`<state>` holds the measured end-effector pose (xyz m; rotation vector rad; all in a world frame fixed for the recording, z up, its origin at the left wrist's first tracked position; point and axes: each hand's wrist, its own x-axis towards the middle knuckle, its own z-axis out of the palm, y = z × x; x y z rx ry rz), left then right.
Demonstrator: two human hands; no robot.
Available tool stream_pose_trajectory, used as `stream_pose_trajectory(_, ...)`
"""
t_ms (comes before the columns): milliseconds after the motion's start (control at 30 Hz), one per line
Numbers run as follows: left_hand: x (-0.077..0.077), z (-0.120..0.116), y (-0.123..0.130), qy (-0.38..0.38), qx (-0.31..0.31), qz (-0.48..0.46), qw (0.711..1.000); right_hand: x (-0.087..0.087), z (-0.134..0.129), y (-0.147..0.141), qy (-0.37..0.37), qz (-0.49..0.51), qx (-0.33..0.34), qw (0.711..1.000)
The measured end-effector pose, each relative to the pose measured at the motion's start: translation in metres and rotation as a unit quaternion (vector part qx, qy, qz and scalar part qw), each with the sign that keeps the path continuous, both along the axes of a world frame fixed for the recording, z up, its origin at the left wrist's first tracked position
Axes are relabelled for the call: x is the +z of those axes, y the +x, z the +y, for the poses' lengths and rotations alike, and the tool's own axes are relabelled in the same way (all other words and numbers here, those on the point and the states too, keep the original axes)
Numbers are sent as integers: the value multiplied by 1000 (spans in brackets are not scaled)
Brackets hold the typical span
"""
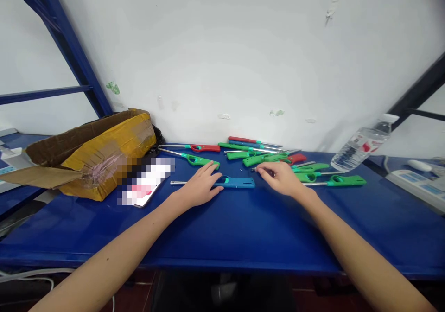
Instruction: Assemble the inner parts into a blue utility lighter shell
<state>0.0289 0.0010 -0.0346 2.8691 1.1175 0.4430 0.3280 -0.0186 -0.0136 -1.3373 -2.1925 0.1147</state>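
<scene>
A blue gas lighter (239, 182) with a long metal barrel lies on the blue table. My left hand (201, 184) rests across its middle, fingers stretched and thumb apart. Those fingertips reach the handle end of a green gas lighter (198, 160) just behind. To the right, my right hand (280, 177) is closed in a pinch low over the table. A small dark, metallic tip (254, 169) shows at its fingertips; its kind I cannot make out. Behind and beside this hand lies a loose pile of green, red and blue gas lighters (264, 159), partly hidden by it.
An open cardboard box (107, 163) with yellow tape stands at the left, a phone (149, 187) beside it. At the right are a tilted water bottle (361, 145) and a white device (417, 184). A white wall (243, 61) rises behind the table (243, 233).
</scene>
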Motion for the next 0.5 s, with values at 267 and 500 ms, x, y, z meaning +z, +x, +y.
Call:
stream_pose_trajectory(267,21,7,-18,-33,19,31,999,-2,-12,13,-68,-154,32,985)
stream_pose_trajectory(500,28,13,-28,-59,-4,54,997,5,-18,8,-28,-231,-11,972)
